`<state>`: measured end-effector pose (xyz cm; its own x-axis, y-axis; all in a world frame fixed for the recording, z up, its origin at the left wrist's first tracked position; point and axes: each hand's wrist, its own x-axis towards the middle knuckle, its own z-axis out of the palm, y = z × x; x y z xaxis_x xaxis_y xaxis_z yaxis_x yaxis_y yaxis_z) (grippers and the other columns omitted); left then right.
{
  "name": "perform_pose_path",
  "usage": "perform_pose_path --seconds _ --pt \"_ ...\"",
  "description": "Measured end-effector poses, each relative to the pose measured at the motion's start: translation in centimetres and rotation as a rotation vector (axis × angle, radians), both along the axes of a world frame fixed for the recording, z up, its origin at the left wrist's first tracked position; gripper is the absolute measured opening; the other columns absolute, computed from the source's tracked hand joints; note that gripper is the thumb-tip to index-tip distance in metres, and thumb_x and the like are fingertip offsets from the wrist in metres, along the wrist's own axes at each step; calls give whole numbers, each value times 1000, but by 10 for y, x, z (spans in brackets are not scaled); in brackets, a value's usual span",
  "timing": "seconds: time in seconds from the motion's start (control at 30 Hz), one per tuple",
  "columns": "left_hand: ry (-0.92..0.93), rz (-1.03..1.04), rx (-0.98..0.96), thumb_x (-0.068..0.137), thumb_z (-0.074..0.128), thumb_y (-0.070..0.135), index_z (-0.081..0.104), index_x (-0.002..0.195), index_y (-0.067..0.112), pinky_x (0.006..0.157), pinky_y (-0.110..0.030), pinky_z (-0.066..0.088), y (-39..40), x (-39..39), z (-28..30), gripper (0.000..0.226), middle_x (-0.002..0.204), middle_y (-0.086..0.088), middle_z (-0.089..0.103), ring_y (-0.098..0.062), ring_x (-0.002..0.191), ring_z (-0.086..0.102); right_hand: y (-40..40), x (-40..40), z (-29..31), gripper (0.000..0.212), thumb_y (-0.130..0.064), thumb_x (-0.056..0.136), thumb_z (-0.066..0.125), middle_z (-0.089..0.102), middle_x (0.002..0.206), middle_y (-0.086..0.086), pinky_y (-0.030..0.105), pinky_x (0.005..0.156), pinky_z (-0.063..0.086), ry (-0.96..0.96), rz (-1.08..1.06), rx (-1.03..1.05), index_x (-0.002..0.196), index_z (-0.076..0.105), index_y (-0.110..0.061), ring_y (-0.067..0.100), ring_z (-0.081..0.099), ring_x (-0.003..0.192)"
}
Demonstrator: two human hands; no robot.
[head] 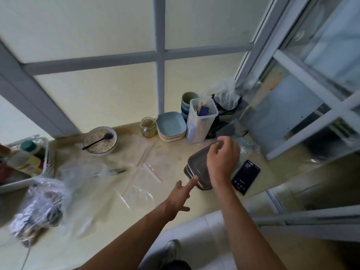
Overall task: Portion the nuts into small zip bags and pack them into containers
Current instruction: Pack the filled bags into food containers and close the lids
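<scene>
The table [175, 215] runs wide from nine o'clock to three, its near edge dropping off at six. The stacked containers [198, 168] sit at about four o'clock from centre, a phone [245, 176] just beside them toward the right edge. The right hand [222, 162] curls its grip over the top container's far rim; the left hand [180, 199] is spread, one finger touching the stack's near corner and holding nothing. Lifting the top piece cleanly probably calls for the left finger to pin the stack. A bowl of nuts [100, 140] stands at eleven o'clock. Flat zip bags [140, 184] lie at centre, leaving open room there for setting a container down.
</scene>
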<state>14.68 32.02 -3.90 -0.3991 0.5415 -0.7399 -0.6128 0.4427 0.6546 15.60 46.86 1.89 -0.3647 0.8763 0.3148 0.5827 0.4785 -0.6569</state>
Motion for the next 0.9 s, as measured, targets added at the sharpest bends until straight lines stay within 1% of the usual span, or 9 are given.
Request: perform_pose_path --seconds 0.07,0.2,0.3,0.33,0.43,0.6,0.7,0.8,0.9 --pt "-60 42 26 68 65 84 9 160 18 93 -52 56 12 0 -5 127 162 -5 25 -30 140 42 44 0 -8 20 -27 99 54 63 106 7 38 82 47 -93 -16 -46 106 65 -12 23 56 96" --pt "-140 145 49 48 70 91 14 160 23 92 -55 56 26 -6 -12 143 164 -6 20 -35 142 38 113 -8 -18 62 -54 105 34 68 117 23 43 86 46 -424 146 -367 111 68 -3 39 62 110" --pt "-178 190 37 57 70 87 17 160 21 96 -60 52 33 -11 -19 132 163 -10 21 -36 142 38 145 -14 -29 95 -82 93 25 56 143 22 43 110 41 -520 255 -773 141 57 -6 35 54 132" --pt "-188 200 31 66 67 83 19 159 19 99 -61 50 35 -12 -22 123 163 -11 22 -36 142 37 153 -15 -37 101 -89 86 26 57 143 19 42 108 44 -493 253 -906 143 56 -11 32 56 129" --pt "-216 214 21 80 58 77 22 157 17 105 -62 44 40 -11 -28 104 163 -11 23 -36 144 34 169 -8 -68 79 -77 95 33 72 117 12 35 85 54 -400 240 -1120 133 64 -15 26 67 105" --pt "-286 305 121 87 51 74 29 155 25 110 -63 36 49 -6 -30 87 162 -8 27 -36 146 31 170 0 -85 71 -74 95 42 77 105 18 46 96 55 -368 265 -1254 114 75 -14 36 71 103" --pt "-318 362 159 83 53 77 34 153 29 113 -63 32 50 -4 -32 87 159 -5 35 -33 145 33 166 -4 -82 61 -64 100 45 77 103 17 43 90 55 -375 316 -1220 115 74 -12 35 71 99" --pt "-347 457 184 72 59 81 40 150 30 112 -61 34 44 -5 -36 95 152 -4 44 -29 138 42 158 -9 -82 58 -61 99 48 77 107 14 42 94 55 -408 356 -1178 121 73 -12 32 71 105" --pt "-341 528 160 74 57 83 48 143 34 112 -62 33 27 -14 -33 85 144 -2 52 -27 132 49 140 -20 -79 58 -65 96 48 79 103 9 46 100 55 -440 370 -1154 117 74 -18 30 72 105"
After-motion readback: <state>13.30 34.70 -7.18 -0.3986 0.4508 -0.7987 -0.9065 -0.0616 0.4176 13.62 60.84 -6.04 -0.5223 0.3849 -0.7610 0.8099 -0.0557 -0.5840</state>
